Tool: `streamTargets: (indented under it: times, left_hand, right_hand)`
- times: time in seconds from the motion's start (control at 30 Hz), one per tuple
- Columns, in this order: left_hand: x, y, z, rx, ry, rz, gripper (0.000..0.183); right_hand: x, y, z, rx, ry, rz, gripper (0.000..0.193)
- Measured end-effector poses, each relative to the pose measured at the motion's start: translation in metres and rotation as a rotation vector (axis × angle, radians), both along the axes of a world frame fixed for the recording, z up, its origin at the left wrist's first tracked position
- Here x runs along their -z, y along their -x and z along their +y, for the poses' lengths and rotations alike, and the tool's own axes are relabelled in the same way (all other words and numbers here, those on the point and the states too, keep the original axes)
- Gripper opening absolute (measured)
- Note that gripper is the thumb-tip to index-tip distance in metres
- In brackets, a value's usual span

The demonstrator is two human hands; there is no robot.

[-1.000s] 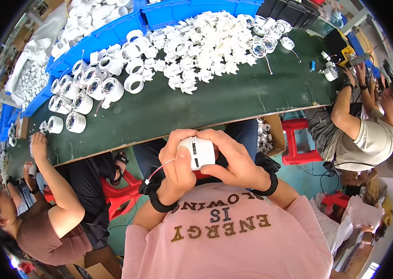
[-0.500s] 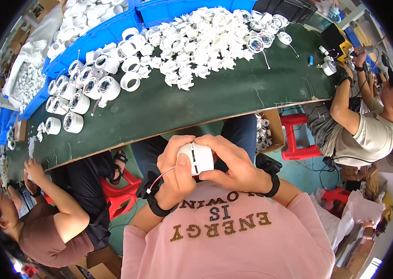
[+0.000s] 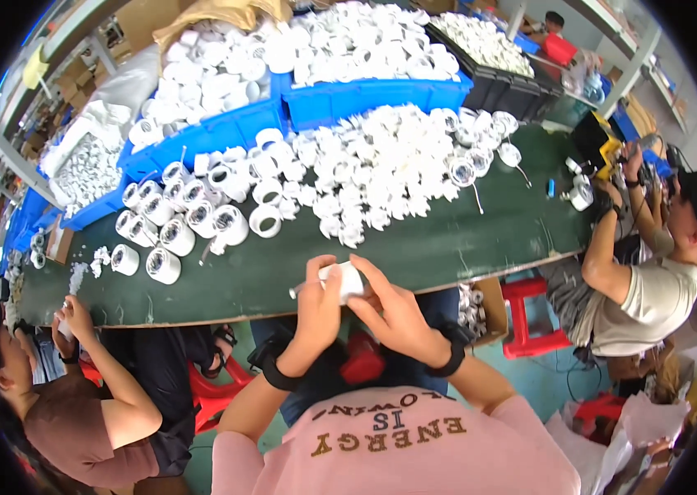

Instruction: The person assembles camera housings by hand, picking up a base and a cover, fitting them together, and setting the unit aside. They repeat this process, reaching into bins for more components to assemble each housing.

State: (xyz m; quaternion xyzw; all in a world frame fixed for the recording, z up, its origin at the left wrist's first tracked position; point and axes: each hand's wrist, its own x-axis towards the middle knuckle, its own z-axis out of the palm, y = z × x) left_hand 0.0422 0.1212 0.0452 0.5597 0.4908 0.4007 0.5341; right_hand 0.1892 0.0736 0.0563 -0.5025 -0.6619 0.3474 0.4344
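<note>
In the head view, both hands have moved up from the lap since the earlier frames, bringing the white housing [image 3: 348,282] to the near edge of the green table [image 3: 489,235]. The left hand [image 3: 320,309] pinches it between thumb and fingers; the right hand [image 3: 396,312] grips its other side with thumb and forefinger. A bare strip of table separates that edge from the heap of white rings [image 3: 390,165], widening toward the table's right end. The housing's underside is hidden, the pale piece [image 3: 297,291] beside the left hand blurred; the table's edge partly covers a cardboard box [image 3: 494,309].
</note>
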Motion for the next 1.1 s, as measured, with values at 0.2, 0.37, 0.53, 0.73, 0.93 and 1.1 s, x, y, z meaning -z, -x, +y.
streamTargets:
  times: [0.2, 0.37, 0.53, 0.73, 0.93, 1.1]
  left_hand:
    - [-0.045, -0.011, 0.038, 0.551, -0.697, 0.256, 0.07]
    - [-0.058, 0.048, 0.262, -0.149, -0.827, 0.579, 0.037]
    - [-0.091, 0.082, 0.38, -0.41, -0.334, 1.308, 0.044]
    - [-0.076, 0.087, 0.421, -0.398, -0.21, 1.393, 0.036]
    - [-0.096, 0.103, 0.402, -0.474, -0.568, 1.373, 0.028]
    - [-0.117, 0.071, 0.293, -0.322, -0.72, 0.664, 0.02]
  right_hand:
    - [0.003, -0.023, 0.032, 0.187, 0.09, 0.554, 0.064]
    - [0.037, -0.034, 0.037, 0.324, -0.163, 0.216, 0.072]
    - [0.051, -0.03, 0.031, 0.346, -0.275, -0.125, 0.071]
    - [0.018, -0.03, 0.041, 0.4, -0.375, -0.239, 0.067]
    - [0.032, -0.031, 0.043, 0.396, -0.376, -0.014, 0.059]
    - [0.02, -0.038, 0.034, 0.376, -0.274, 0.034, 0.062]
